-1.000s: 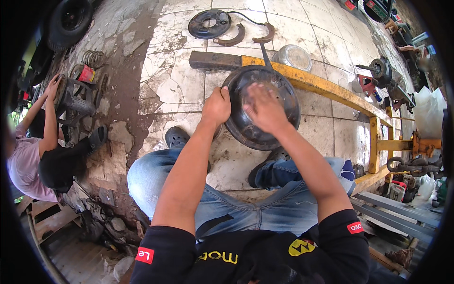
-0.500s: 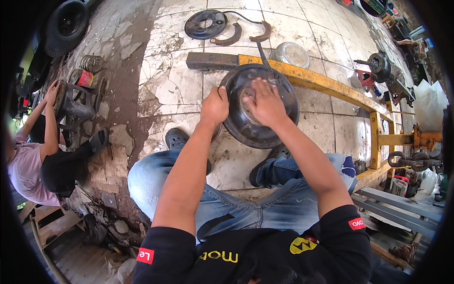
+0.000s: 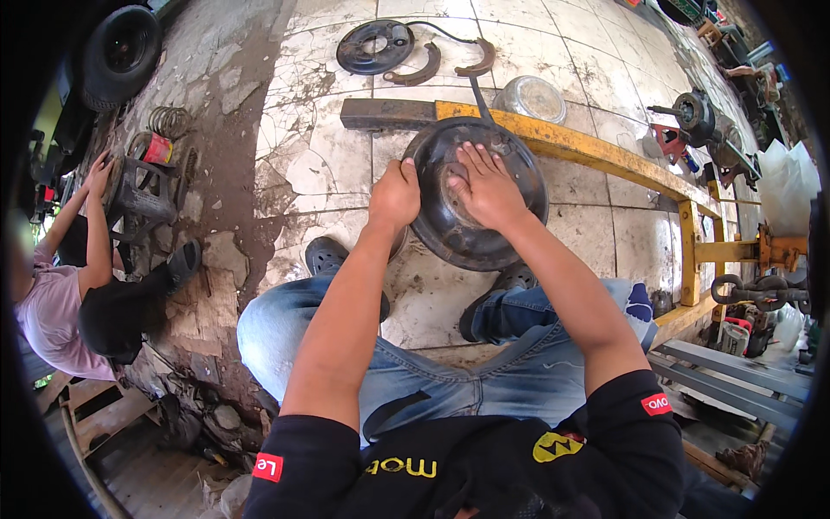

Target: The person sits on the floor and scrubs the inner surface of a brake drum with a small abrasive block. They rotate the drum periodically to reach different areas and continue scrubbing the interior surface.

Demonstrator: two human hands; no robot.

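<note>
A round black metal brake backing plate (image 3: 471, 244) is held tilted in front of me, over the tiles between my feet. My left hand (image 3: 396, 195) is closed on its left rim, the thumb side upward. Flat against the plate's face lies my right hand (image 3: 487, 186), fingers stretched and slightly spread, covering part of the raised centre. Behind the plate runs a metal beam with a yellow part (image 3: 596, 158) and a dark end. Farther off on the tiles are a second backing plate (image 3: 353, 55) and two curved brake shoes, one left (image 3: 420, 73), one right (image 3: 486, 59).
A round metal pan (image 3: 530, 98) stands behind the beam. At left, another person (image 3: 65, 303) sits by a dark stool (image 3: 143, 195), near a coil spring (image 3: 170, 118) and a tyre (image 3: 123, 54). A yellow frame (image 3: 687, 255) with a chain (image 3: 761, 292) stands at right.
My hands keep the same places on the plate, with only a very slight shift of the right hand. The view has moved a little. The other person's hands have shifted slightly.
</note>
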